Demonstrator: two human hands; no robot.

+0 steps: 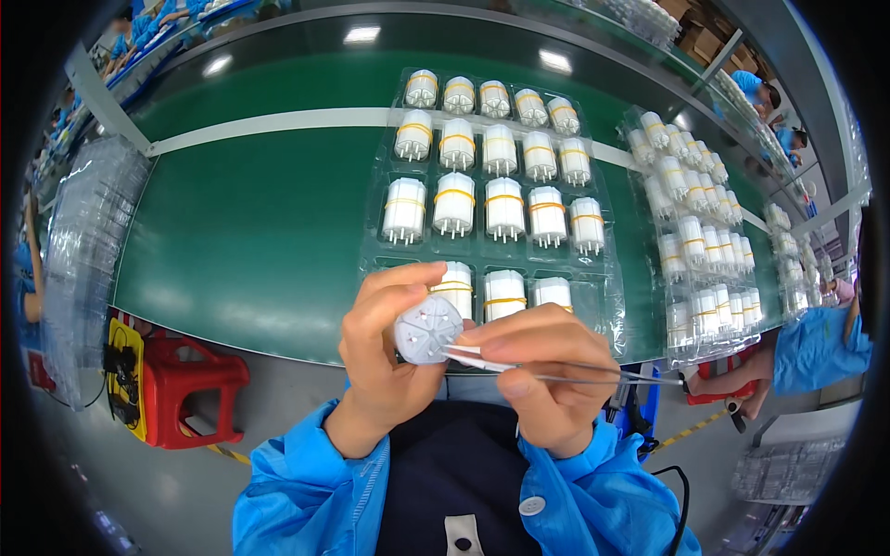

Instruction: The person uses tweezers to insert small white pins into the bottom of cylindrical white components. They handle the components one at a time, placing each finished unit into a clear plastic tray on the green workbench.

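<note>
My left hand (pixel 385 347) is wrapped round a white round plastic part (pixel 427 326), its flat face with small holes turned up. In my right hand (pixel 552 361) is a pair of metal tweezers (pixel 593 379), held between thumb and fingers. The whitish front end of the tweezers reaches the lower right edge of the round face; I cannot tell if it grips anything. Just beyond my hands lies a clear plastic tray (pixel 593 278) with rows of white cylindrical pieces (pixel 504 206), each with a yellow band and many showing metal pins.
The green bench (pixel 250 222) carries another filled tray (pixel 702 236) to the right. Stacked clear trays (pixel 88 222) stand at the left. A red stool (pixel 195 385) is below the bench at left. A person in blue (pixel 816 343) sits at the right.
</note>
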